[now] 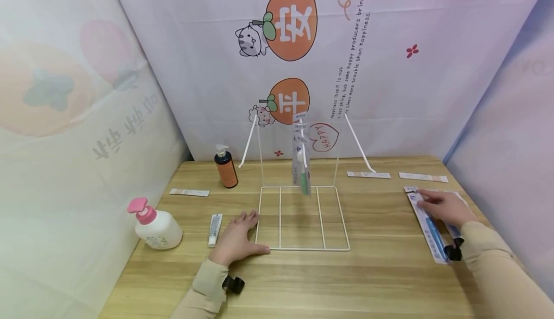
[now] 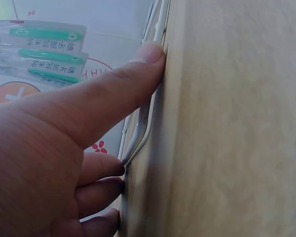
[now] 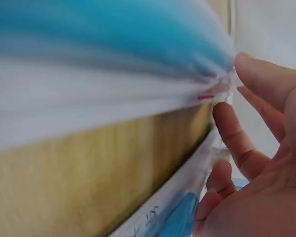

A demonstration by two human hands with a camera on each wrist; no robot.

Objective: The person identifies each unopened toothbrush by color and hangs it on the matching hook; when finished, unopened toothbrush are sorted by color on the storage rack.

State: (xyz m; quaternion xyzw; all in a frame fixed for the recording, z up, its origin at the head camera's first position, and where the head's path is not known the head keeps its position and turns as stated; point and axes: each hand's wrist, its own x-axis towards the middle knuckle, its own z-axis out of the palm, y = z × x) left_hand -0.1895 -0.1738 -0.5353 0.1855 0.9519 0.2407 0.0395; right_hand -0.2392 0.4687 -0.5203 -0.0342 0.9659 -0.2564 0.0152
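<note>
Nearest the wearer, two forearms in beige sleeves (image 1: 489,251) reach forward over the wood-grain table (image 1: 303,290), a black strap at each wrist. The left hand (image 1: 238,242) lies low at the near left corner of a white wire display rack (image 1: 303,249), its fingers spread and pointing away from the body along the left side, its thumb stretched inward onto the front wire; the left wrist view shows the thumb tip touching the metal. On the far right, the right hand (image 1: 447,207) bends inward from the wrist, thumb and index finger pinching the far end of a packaged blue toothbrush (image 1: 434,230), which slants back toward the wearer. Whether its near end touches the wood I cannot tell. A second blue toothbrush pack (image 3: 180,217) lies under that hand.

Left of the left hand are a small toothpaste tube (image 1: 215,230) and a white pump bottle (image 1: 162,230) with a pink top. Farther back stands a dark pump bottle (image 1: 226,167) with an orange label. Packaged green toothbrushes (image 1: 304,179) hang from the rack's middle hook, before a printed cloth backdrop (image 1: 381,93).
</note>
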